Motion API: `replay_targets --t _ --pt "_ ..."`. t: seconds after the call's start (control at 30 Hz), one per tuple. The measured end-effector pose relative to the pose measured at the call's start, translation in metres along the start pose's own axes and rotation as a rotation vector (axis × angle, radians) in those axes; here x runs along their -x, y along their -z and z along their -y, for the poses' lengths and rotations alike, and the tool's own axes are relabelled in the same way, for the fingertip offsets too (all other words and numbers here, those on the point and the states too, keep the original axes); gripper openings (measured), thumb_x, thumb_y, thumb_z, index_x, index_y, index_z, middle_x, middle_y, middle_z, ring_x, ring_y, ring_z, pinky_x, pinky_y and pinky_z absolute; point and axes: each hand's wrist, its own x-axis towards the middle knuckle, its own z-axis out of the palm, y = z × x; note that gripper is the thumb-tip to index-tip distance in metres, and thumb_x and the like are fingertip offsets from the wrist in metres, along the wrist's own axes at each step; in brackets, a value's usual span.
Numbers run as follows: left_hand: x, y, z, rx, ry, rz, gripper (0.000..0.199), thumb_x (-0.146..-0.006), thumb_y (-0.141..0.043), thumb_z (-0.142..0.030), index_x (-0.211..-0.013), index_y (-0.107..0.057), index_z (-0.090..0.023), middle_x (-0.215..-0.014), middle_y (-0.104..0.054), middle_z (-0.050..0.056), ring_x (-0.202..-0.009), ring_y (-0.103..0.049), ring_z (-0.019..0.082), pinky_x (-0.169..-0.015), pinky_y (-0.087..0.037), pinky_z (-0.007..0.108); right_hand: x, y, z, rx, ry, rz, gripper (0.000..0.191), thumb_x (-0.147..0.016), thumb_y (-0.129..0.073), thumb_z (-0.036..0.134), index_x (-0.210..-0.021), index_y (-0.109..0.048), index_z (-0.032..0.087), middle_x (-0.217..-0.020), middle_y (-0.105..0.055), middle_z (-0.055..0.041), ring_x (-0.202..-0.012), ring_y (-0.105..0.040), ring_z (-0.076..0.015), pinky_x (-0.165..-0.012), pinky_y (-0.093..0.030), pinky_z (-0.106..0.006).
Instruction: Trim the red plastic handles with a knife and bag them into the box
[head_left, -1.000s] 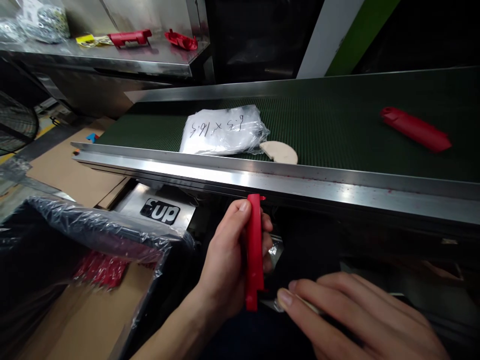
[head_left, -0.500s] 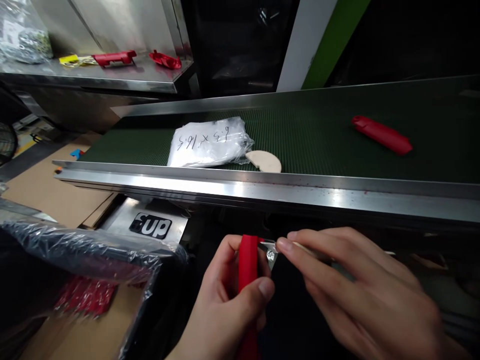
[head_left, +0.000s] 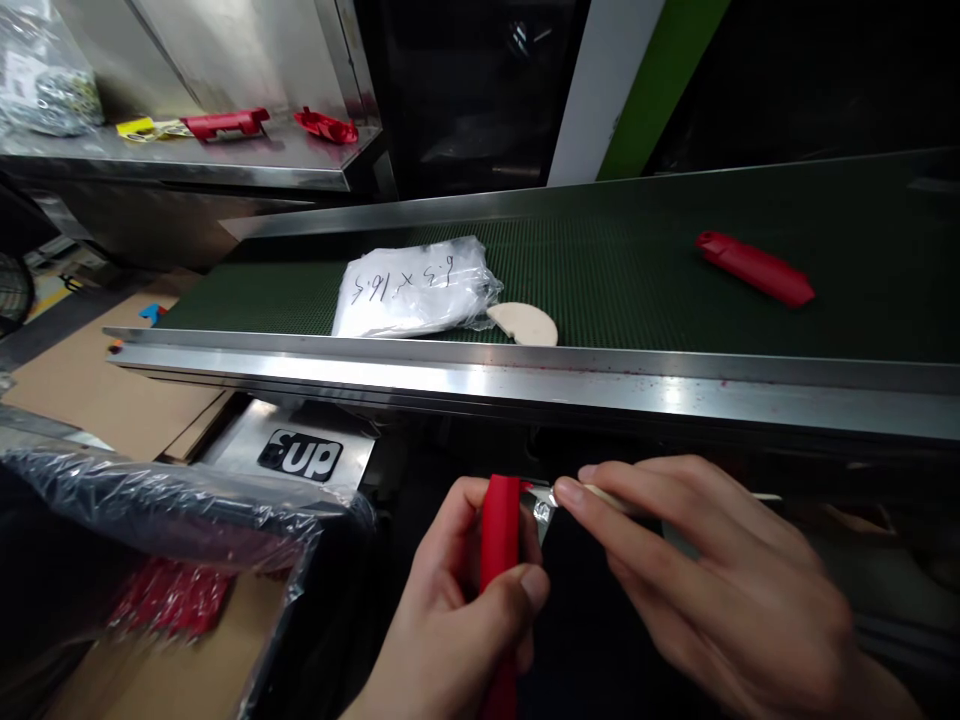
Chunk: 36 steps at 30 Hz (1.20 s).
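My left hand (head_left: 469,600) is wrapped round a long red plastic part (head_left: 500,530), held upright below the conveyor's near rail. In my right hand (head_left: 720,570) is a thin knife (head_left: 541,495) with a pale handle, pinched between the fingers. The blade tip touches or nearly touches the upper right edge of the red part, where a small red sliver shows. Beyond the rail, another red part (head_left: 754,269) lies on the green belt.
On the conveyor belt (head_left: 622,270) lie a marked plastic bag (head_left: 412,288) and a pale disc piece (head_left: 527,324). A plastic-lined bin (head_left: 172,500) holding red parts stands at lower left. Red pieces (head_left: 227,124) rest on a metal shelf (head_left: 262,165).
The view has shifted slightly. The red part has tilted a little in my left hand, and the knife stays at its upper edge.
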Motion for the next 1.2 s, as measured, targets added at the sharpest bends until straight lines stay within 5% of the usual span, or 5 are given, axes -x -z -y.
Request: replay_targets --t 0.27,0.47,0.8,1.03,1.2 --pt "0.002 0.007 0.009 0.205 0.099 0.23 0.024 -0.081 -0.068 -0.032 -0.09 -0.049 -0.019 -0.062 -0.046 -0.005 -0.044 -0.035 0.003 -0.041 -0.032 0.012 0.005 0.005 -0.007 -0.117 -0.131 -0.033 0.043 -0.087 -0.054 -0.004 -0.126 -0.062 0.012 -0.113 -0.061 -0.011 -0.099 -0.059 -0.0177 -0.083 -0.05 -0.032" --pt "-0.002 0.005 0.004 0.344 0.098 0.239 0.016 -0.084 -0.061 -0.026 -0.095 -0.051 -0.02 -0.086 -0.05 -0.001 -0.052 -0.039 0.003 -0.039 -0.032 0.01 0.001 0.007 0.006 -0.123 -0.059 0.029 0.035 -0.088 -0.052 0.001 -0.118 -0.066 0.013 -0.108 -0.064 -0.0096 -0.099 -0.059 -0.0161 -0.08 -0.052 -0.026" --pt "-0.002 0.004 0.004 0.417 0.122 0.285 0.012 -0.087 -0.056 -0.021 -0.098 -0.051 -0.022 -0.088 -0.051 0.0 -0.053 -0.042 0.003 -0.042 -0.033 0.009 0.0 0.001 0.006 -0.135 -0.06 -0.002 0.033 -0.089 -0.05 0.001 -0.114 -0.068 0.011 -0.103 -0.066 -0.0097 -0.094 -0.06 -0.0157 -0.077 -0.053 -0.026" --pt "-0.006 0.007 0.029 0.533 0.023 0.547 0.02 -0.076 -0.072 -0.023 -0.09 -0.058 -0.016 -0.076 -0.062 0.005 -0.057 -0.05 0.007 -0.053 -0.039 0.013 0.01 -0.006 -0.006 -0.165 -0.211 -0.102 0.044 -0.087 -0.053 -0.004 -0.126 -0.061 0.015 -0.115 -0.061 -0.01 -0.101 -0.06 -0.0167 -0.083 -0.052 -0.03" --pt "-0.01 0.011 0.032 0.687 0.059 0.555 0.029 -0.089 -0.048 -0.037 -0.104 -0.059 -0.015 -0.081 -0.069 0.012 -0.057 -0.059 0.013 -0.056 -0.044 0.02 0.005 0.007 -0.004 -0.18 -0.052 0.016 0.036 -0.088 -0.053 0.001 -0.118 -0.065 0.016 -0.11 -0.064 -0.0092 -0.101 -0.06 -0.0174 -0.079 -0.055 -0.027"
